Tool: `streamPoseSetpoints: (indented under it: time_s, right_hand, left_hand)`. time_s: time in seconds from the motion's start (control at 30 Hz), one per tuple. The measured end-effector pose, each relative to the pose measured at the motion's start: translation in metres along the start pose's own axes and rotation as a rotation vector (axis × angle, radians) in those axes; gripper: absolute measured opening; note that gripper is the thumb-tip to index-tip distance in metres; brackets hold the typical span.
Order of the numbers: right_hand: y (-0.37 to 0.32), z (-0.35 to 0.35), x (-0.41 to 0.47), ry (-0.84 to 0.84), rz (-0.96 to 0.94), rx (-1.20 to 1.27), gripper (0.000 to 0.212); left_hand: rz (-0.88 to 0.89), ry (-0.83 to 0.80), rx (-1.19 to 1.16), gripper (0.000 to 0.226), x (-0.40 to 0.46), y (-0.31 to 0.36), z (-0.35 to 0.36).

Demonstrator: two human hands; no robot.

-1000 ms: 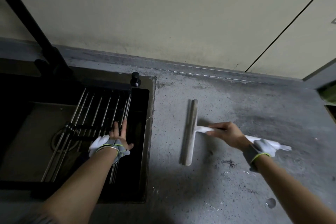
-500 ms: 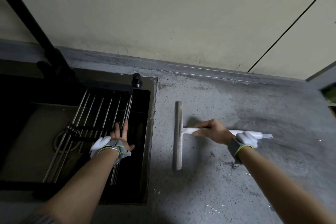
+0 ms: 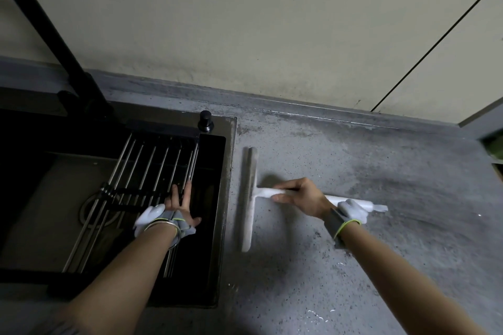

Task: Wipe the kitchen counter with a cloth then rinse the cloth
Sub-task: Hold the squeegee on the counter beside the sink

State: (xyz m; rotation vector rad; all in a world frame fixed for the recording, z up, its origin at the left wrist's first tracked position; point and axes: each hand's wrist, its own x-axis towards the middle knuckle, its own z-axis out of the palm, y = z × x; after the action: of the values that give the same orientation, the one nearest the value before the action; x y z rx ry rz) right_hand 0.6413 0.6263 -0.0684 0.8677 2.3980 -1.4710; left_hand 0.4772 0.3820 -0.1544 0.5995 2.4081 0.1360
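Observation:
My right hand point(image 3: 300, 196) grips the white handle of a squeegee point(image 3: 249, 198) whose long blade lies flat on the grey speckled counter point(image 3: 353, 160), just right of the sink's edge. My left hand point(image 3: 178, 205) rests with straight fingers on the metal roll-up rack point(image 3: 141, 179) across the dark sink point(image 3: 227, 198). Both wrists wear white-grey bands. No cloth is in view.
A black faucet point(image 3: 49, 43) rises at the back left of the sink. A small black knob point(image 3: 205, 119) stands at the sink's back right corner. The beige wall runs close behind the counter. Dark specks and wet spots dot the counter near the front edge.
My right hand has dragged the squeegee leftward across the counter, close to the sink's rim. My left hand has stayed on the rack.

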Motion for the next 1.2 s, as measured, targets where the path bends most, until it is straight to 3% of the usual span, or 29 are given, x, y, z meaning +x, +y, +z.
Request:
streamPoseSetpoints:
  time_s: [0.3, 0.47, 0.9, 1.07, 1.2]
  right_hand:
    - [0.047, -0.068, -0.019, 0.233, 0.106, -0.011, 0.030]
    - [0.052, -0.072, -0.012, 0.201, 0.098, -0.040, 0.027]
    - [0.005, -0.019, 0.024, -0.083, -0.029, -0.092, 0.024]
    - [-0.002, -0.007, 0.024, -0.110, -0.048, -0.151, 0.028]
    - [0.003, -0.014, 0.020, -0.065, -0.031, -0.039, 0.027]
  left_hand:
    - [-0.011, -0.005, 0.025, 0.101, -0.003, 0.001, -0.002]
    - [-0.016, -0.016, 0.020, 0.100, -0.004, 0.003, -0.004]
    - [-0.029, 0.000, 0.047, 0.097, -0.012, 0.010, -0.009]
    - [-0.016, -0.019, 0.048, 0.095, -0.015, 0.011, -0.013]
    - [-0.017, -0.030, 0.046, 0.096, -0.015, 0.010, -0.014]
